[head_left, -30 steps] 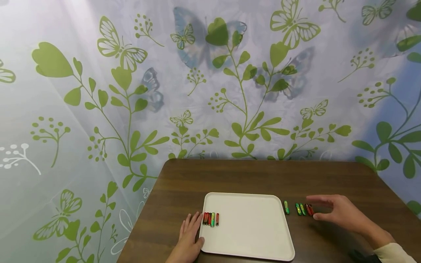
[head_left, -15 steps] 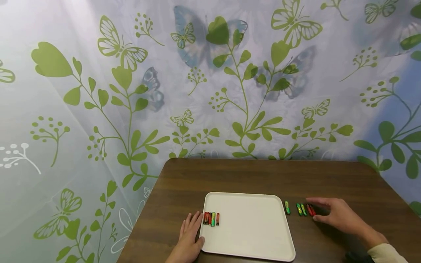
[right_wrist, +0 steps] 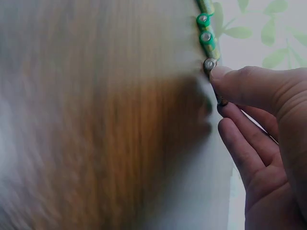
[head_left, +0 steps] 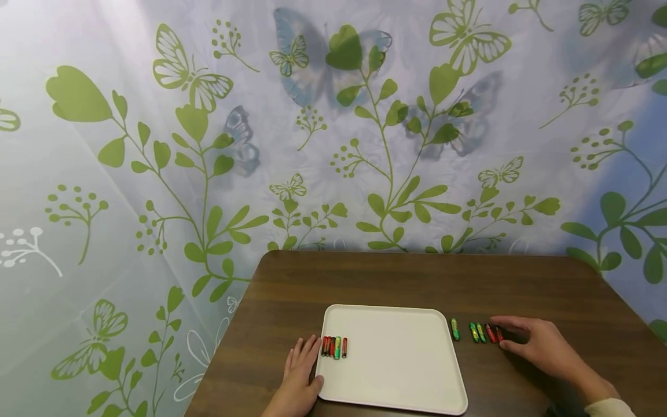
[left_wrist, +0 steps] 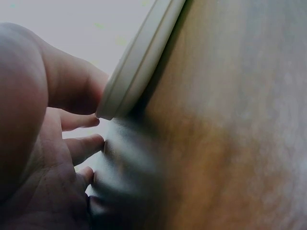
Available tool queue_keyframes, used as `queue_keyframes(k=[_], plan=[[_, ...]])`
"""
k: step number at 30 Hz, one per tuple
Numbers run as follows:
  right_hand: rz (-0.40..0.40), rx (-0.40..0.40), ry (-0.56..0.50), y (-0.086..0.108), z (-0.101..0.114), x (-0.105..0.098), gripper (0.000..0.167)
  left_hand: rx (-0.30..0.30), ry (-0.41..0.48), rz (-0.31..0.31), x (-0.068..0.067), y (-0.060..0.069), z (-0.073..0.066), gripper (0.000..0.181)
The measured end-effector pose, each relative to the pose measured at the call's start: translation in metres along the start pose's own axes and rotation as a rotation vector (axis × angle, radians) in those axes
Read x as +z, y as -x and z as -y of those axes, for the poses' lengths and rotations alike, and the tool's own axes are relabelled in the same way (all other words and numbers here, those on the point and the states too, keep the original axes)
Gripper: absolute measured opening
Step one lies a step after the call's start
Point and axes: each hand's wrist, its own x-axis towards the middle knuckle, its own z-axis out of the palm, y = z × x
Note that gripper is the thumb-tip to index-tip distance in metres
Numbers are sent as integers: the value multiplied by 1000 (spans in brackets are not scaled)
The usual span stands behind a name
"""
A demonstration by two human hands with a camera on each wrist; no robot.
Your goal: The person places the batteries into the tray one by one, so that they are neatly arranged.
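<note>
My left hand (head_left: 298,379) lies along the left edge of a cream tray (head_left: 401,365), fingers fairly straight; in the left wrist view its thumb (left_wrist: 76,86) touches the rim. My right hand (head_left: 547,347) pinches the rightmost red-and-black battery (head_left: 499,334) between thumb and forefinger, low over the table. A red battery (head_left: 490,333) lies just left of it, then two green batteries (head_left: 476,332) side by side. In the right wrist view, the thumb (right_wrist: 240,81) partly covers the pinched battery (right_wrist: 221,103).
On the tray's left side stands a row of red batteries (head_left: 327,346) with a green battery (head_left: 337,347), and one red battery (head_left: 344,347) slightly apart. Another green battery (head_left: 455,329) lies beside the tray's right edge. A patterned curtain (head_left: 333,145) hangs behind the brown table (head_left: 391,278).
My right hand has shifted slightly right, and the rightmost red-and-black battery now stands a little apart from its red neighbour. The left hand and the tray have stayed in place.
</note>
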Motion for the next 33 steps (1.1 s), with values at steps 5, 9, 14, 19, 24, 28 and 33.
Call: queue_keyframes(k=[5, 9, 14, 19, 24, 28, 33], plan=[[13, 24, -50, 1, 11, 1, 50, -2, -2, -10, 1, -1, 3, 80], [1, 23, -67, 0, 24, 3, 50, 15, -7, -14, 3, -2, 7, 79], [-52, -27, -120, -4, 43, 8, 48, 10, -15, -10, 3, -3, 9, 79], [-41, -27, -162, -13, 69, 17, 46, -23, -8, -3, 2, -5, 10, 79], [-11, -20, -249, -23, 96, 31, 46, -2, -17, -23, 2, -4, 8, 79], [-18, -71, -310, -31, 117, 46, 44, 10, -10, -21, 1, -2, 4, 78], [-13, -120, -365, -38, 142, 65, 44, -5, -2, -6, -1, 0, -1, 78]])
